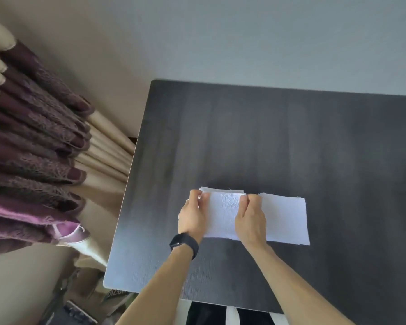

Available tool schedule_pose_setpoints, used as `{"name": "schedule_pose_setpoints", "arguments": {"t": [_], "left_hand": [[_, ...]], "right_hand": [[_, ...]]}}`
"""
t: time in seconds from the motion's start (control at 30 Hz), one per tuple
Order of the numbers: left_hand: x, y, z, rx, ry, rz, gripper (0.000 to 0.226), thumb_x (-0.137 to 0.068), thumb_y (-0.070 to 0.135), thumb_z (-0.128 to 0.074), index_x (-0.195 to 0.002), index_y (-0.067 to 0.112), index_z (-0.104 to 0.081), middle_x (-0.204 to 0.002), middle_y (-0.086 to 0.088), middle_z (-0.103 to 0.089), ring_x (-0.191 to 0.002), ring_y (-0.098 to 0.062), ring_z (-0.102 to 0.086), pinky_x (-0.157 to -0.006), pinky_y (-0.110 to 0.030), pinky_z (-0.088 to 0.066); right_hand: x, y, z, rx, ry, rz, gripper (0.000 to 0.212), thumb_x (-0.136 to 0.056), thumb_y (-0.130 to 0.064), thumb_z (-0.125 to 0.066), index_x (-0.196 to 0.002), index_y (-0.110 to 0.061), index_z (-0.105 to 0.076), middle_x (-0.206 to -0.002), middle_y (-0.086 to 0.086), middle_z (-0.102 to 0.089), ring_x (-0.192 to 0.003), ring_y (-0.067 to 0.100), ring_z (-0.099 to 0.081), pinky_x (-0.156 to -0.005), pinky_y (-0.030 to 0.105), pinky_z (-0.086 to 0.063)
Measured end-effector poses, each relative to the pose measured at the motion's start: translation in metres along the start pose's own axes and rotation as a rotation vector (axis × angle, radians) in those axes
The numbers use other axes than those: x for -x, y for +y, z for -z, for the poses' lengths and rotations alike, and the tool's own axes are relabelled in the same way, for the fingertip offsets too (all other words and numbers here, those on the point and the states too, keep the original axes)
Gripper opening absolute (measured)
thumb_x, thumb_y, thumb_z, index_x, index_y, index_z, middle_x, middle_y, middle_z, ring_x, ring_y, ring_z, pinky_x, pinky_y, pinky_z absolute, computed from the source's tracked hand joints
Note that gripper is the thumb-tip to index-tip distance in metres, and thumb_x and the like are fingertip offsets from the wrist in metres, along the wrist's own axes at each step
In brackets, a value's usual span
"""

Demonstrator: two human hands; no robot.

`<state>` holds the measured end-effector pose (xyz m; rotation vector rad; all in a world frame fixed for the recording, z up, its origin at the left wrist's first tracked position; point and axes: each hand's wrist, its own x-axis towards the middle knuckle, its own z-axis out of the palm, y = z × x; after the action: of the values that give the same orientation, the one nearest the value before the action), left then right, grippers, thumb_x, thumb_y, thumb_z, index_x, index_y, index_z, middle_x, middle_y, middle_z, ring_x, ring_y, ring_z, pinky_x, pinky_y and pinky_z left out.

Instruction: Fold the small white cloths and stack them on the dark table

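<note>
On the near half of the dark table (pixel 291 137) lay two small white cloths, side by side — the textured left cloth (pixel 223 216) atop thin layers, the right cloth (pixel 286 219) flat.

To your left, purple curtains (pixel 33 141) hang in folds over beige drapes (pixel 108 148) against a pale wall (pixel 244 38). A black watch (pixel 184 245) circles your left wrist; black-and-white stripes (pixel 230 316) show at the bottom edge.

The table (pixel 267 137) is near-black with fine pale grain. Near its front edge the left cloth (pixel 223 214) is white and embossed, the right cloth (pixel 286 219) plain white. The watch (pixel 184 245) is black. The curtain (pixel 33 137) is dark purple, lace-patterned, over cream.
</note>
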<state>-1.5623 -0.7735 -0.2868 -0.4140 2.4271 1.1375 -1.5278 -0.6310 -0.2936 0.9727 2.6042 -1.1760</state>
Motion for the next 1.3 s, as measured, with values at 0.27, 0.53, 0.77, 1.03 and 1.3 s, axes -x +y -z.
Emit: {"name": "schedule_pose_setpoints", "arguments": {"t": [0.27,0.53,0.77,1.03,1.3], "left_hand": [[-0.024,-0.006,-0.010,-0.139,-0.039,0.005,0.015,-0.102,0.042,-0.026,-0.100,0.031,-0.035,-0.097,0.005,-0.060,-0.083,-0.029,-0.059,-0.077,-0.044,-0.050],[-0.013,-0.005,0.000,-0.125,0.036,-0.086,0.023,-0.097,0.056,-0.035,-0.110,0.037,-0.041,-0.104,0.015,-0.054,-0.089,-0.021,-0.062,-0.074,-0.039,-0.051],[-0.004,-0.033,-0.004,-0.556,0.094,-0.712,0.059,-0.095,0.037,-0.047,-0.148,0.012,-0.040,-0.156,-0.005,-0.035,-0.143,-0.024,-0.033,-0.113,-0.047,-0.031],[-0.036,-0.047,-0.006,-0.758,-0.052,-0.636,0.068,-0.101,0.050,-0.028,-0.158,0.023,-0.004,-0.165,0.009,0.005,-0.152,-0.015,0.001,-0.121,-0.053,-0.010],[-0.034,-0.048,-0.011,-0.771,-0.049,-0.580,0.070,-0.099,0.055,-0.021,-0.158,0.024,0.000,-0.165,0.006,0.000,-0.152,-0.018,-0.005,-0.121,-0.052,-0.010]], "right_hand": [[-0.015,-0.001,-0.024,0.076,0.070,-0.065,0.024,-0.104,-0.041,-0.026,-0.095,-0.024,-0.041,-0.083,-0.003,-0.058,-0.074,0.023,-0.055,-0.060,0.032,-0.037],[0.003,-0.005,-0.015,0.085,0.083,-0.031,0.034,-0.099,-0.046,-0.033,-0.115,-0.020,-0.049,-0.109,-0.005,-0.054,-0.094,0.019,-0.057,-0.072,0.028,-0.044],[0.033,0.008,-0.016,0.240,0.141,0.237,0.047,-0.104,-0.036,-0.025,-0.144,-0.016,-0.040,-0.155,-0.001,-0.036,-0.142,0.015,-0.033,-0.114,0.034,-0.034],[0.017,0.027,-0.040,0.449,0.045,0.350,0.057,-0.105,-0.033,-0.016,-0.157,-0.010,-0.006,-0.164,0.009,-0.017,-0.150,0.024,-0.021,-0.116,0.045,-0.033],[0.014,0.025,-0.036,0.403,-0.014,0.296,0.060,-0.104,-0.042,-0.002,-0.156,-0.014,-0.013,-0.164,0.005,-0.018,-0.147,0.023,-0.030,-0.111,0.041,-0.037]]}}
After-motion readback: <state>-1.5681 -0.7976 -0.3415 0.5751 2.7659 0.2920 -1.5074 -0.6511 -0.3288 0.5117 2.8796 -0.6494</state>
